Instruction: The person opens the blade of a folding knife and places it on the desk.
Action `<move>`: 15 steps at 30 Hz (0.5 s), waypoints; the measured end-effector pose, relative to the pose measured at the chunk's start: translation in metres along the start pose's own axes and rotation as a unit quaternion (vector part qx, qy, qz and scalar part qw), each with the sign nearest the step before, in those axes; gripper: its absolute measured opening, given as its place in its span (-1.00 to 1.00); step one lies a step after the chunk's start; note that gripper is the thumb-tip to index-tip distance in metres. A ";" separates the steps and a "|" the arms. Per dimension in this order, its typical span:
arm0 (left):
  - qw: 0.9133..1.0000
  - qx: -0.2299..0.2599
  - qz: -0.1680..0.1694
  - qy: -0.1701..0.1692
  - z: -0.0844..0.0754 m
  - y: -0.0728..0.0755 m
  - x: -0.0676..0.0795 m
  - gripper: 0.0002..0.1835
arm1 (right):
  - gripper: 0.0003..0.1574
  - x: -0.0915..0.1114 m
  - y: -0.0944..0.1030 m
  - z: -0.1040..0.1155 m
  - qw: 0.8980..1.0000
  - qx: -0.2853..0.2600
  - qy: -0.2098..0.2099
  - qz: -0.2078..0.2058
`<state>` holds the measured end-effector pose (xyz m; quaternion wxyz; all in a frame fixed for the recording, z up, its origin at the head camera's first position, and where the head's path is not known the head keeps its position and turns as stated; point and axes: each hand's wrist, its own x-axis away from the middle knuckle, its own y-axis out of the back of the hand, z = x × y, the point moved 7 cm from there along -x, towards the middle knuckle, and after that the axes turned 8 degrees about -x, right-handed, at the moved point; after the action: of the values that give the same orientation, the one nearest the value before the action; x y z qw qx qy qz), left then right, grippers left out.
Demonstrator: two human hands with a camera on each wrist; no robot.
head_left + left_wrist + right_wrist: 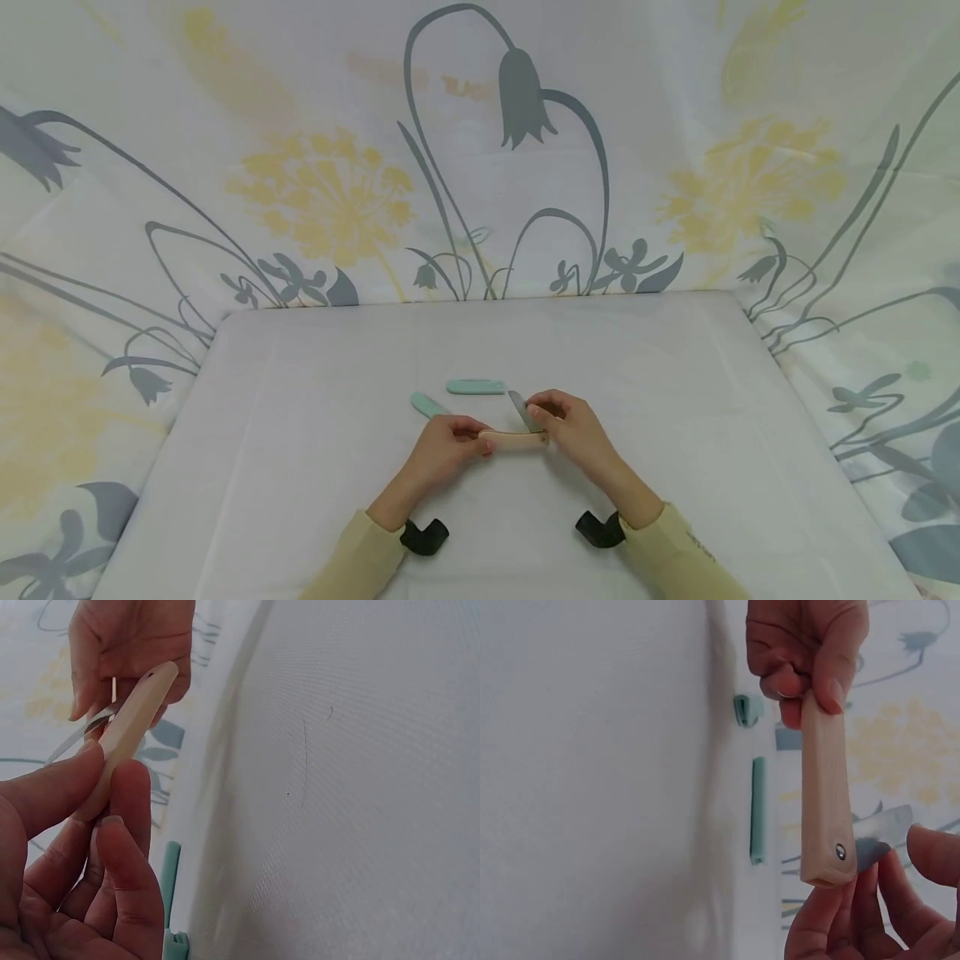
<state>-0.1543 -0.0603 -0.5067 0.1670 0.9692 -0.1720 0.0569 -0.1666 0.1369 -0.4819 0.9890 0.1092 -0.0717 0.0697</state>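
Folding knife [513, 439]: we note a cream-beige handle [825, 787], silvery rivet [841, 851], grey blade [521, 408]. Two other knife handles [476, 387] read mint green. Plain greyish-white tabletop [637, 367]. We record white fabric [645, 167] printed with yellow flower heads [330, 196], blue-grey bellflowers [521, 92] and curved stems [578, 106]. Sleeves [360, 554] we log as pale yellow-green; wrist cameras [425, 538], black.

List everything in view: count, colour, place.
Table: one, white, centre.
Floral cloth: one, white with grey and yellow, behind the table.
Folding knife: one, beige with grey blade, over the table.
Straight mint piece: one, green, beyond the knife.
Slanted mint piece: one, green, left of the straight one.
Wrist devices: two, black, at the wrists.
Sleeves: two, pale yellow, bottom edge.
Left hand: one, bare, gripping the knife.
Right hand: one, bare, at the blade.
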 end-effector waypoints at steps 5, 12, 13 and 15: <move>1.000 -0.006 0.003 -0.001 -0.030 0.005 0.014 -0.83 | -0.73 -0.006 -0.001 0.005 1.000 -0.002 0.019 0.013; 1.000 -0.010 0.006 -0.008 -0.038 0.005 0.019 -0.85 | -0.72 -0.014 -0.005 0.011 0.999 0.013 0.034 0.035; 1.000 -0.012 0.005 -0.005 -0.037 0.004 0.019 -0.85 | -0.73 -0.014 -0.006 0.012 0.999 0.015 0.035 0.039; 1.000 -0.013 0.005 -0.003 -0.035 0.003 0.018 -0.86 | -0.76 -0.015 -0.007 0.013 0.998 0.018 0.035 0.042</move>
<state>-0.1409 -0.0568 -0.4698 0.1790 0.9662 -0.1780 0.0525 -0.1819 0.1252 -0.4737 0.9849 0.1217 -0.0406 0.1161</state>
